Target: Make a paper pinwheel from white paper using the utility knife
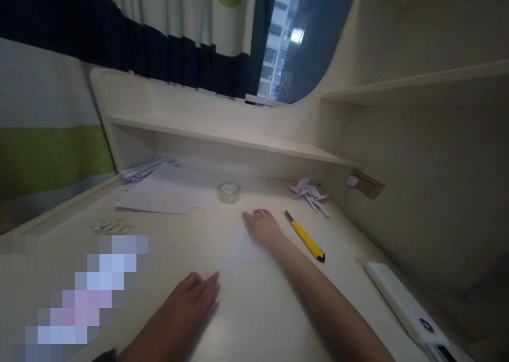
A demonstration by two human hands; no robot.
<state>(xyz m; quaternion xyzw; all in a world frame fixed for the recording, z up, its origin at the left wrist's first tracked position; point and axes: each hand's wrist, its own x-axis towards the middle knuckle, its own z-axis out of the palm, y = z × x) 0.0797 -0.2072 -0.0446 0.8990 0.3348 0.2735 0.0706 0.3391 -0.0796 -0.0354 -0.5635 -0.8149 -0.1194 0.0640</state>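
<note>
A small square of white paper (239,249) lies on the desk between my hands. My right hand (263,228) covers its far right part, with the fingers curled at its far edge and the thumb to the left. My left hand (196,297) hovers or rests by the paper's near left corner; its thumb and fingers are apart and nothing shows between them. Right of my right hand lies a yellow utility knife (306,238), its blade end pointing away. Beyond the paper is a roll of clear tape (229,193).
Larger white sheets (159,192) and rolled paper sticks (149,170) lie at the back left, near a pile of small whitish pieces (112,226). A paper pinwheel (308,191) is at the back right. A white case (401,296) sits along the right wall, under a socket (368,184).
</note>
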